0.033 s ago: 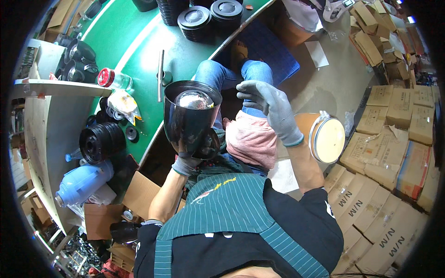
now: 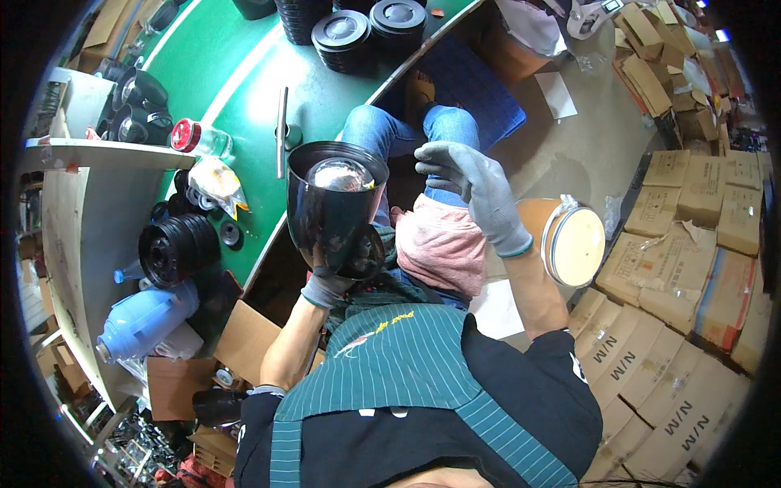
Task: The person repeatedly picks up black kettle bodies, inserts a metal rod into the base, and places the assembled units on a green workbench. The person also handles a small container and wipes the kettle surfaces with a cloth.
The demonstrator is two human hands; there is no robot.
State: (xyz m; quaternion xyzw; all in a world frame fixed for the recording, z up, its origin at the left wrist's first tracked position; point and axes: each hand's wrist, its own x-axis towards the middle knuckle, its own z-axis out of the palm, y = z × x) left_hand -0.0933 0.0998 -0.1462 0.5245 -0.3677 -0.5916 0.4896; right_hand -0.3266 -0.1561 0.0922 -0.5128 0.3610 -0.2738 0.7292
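Observation:
My left hand [image 2: 327,288], in a grey glove, is closed around the lower end of a glossy black jug-like housing [image 2: 329,220]. Its wide round mouth faces up and away from me, and a shiny silver dome [image 2: 340,173] shows inside. A dark curved part beside my left hand looks like a handle, partly hidden. To the right, my right hand [image 2: 476,187], also gloved, is raised above my lap and apart from the housing. Its fingers are stretched and slightly bent, with nothing in them. A pink cloth [image 2: 443,244] lies over my thigh below it.
The green table [image 2: 252,106] holds stacked black lids [image 2: 340,31], an upright metal rod [image 2: 282,134], a red-lidded jar [image 2: 199,138] and black rings [image 2: 179,248]. A light-blue jug [image 2: 150,321] is at left. A tan drum [image 2: 573,244] and cardboard boxes [image 2: 659,276] stand at right.

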